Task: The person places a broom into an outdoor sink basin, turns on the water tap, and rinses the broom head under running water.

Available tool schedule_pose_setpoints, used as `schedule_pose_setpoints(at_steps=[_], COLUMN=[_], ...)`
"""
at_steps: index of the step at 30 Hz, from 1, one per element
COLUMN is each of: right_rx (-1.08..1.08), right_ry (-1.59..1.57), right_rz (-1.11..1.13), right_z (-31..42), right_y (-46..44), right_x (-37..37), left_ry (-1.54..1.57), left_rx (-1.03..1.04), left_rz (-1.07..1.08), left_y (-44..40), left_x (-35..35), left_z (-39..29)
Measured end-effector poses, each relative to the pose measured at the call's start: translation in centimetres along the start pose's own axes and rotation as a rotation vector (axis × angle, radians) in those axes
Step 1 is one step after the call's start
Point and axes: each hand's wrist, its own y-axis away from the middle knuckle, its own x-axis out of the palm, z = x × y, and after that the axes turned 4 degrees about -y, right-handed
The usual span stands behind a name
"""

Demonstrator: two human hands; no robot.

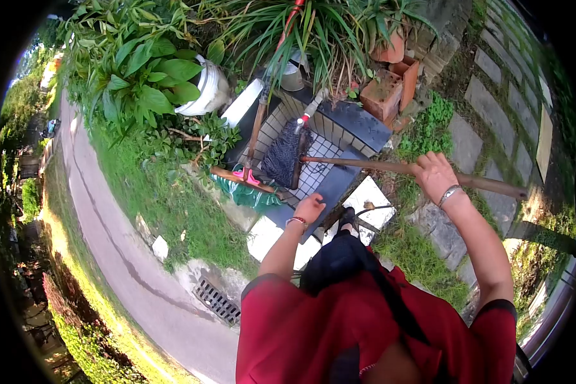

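A long wooden handle [377, 166] runs from a dark bristly broom head [281, 155] in a tiled basin [345, 176] out to the right. My right hand [434, 176] lies over that handle, fingers bent around it. Near the basin's front edge, my left hand [309, 210] has loosely curled fingers; whether anything is between them is too small to tell. Left of it, a second broom with green bristles [246, 191] and a pink clamp [247, 178] leans on the basin. A tap [305, 119] with a red part sits above the dark broom head.
A white pot [206, 89] with leafy plants stands at the upper left. Bricks [383, 96] are stacked behind the basin's right corner. White slabs [369, 203] lie before the basin, a drain grate [216, 299] beside the path [121, 224]. Stone pavers [493, 112] run along the right.
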Motion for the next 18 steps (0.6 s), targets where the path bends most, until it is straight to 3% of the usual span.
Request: schedule_pose_setpoints(at_steps=[3, 7, 9, 11, 14, 15, 18], right_rx=[-0.027, 0.255, -0.196, -0.101, 0.012, 0.023, 0.044], right_ry=[-0.397, -0.98, -1.168, -1.072, -0.918, -0.878, -0.775], right_rz=[0.104, 1.338, 1.191, 1.229, 1.136, 1.089, 0.954], right_z=[1.9, 5.3, 5.1, 5.9, 7.5, 7.9, 8.8], right_y=[4.3, 14.0, 24.2, 28.0, 31.6, 32.5, 34.4], right_x=[0.7, -0.9, 6.2, 6.9, 9.4, 10.6, 14.5], left_ry=[-0.112, -0.073, -0.014, 0.276, 0.61, 0.961, 1.037], left_rx=[-0.234, -0.526, -0.555, -0.58, -0.286, -0.495, -0.314], left_rz=[-0.004, 0.062, 0.155, 0.306, 0.493, 0.527, 0.667], left_y=[5.1, 15.5, 19.2, 21.0, 23.2, 24.0, 24.7], left_x=[1.0, 4.4, 7.7, 10.1, 9.6, 8.4, 8.2], left_z=[9.1, 15.9, 18.3, 17.9, 10.7, 5.8, 2.4])
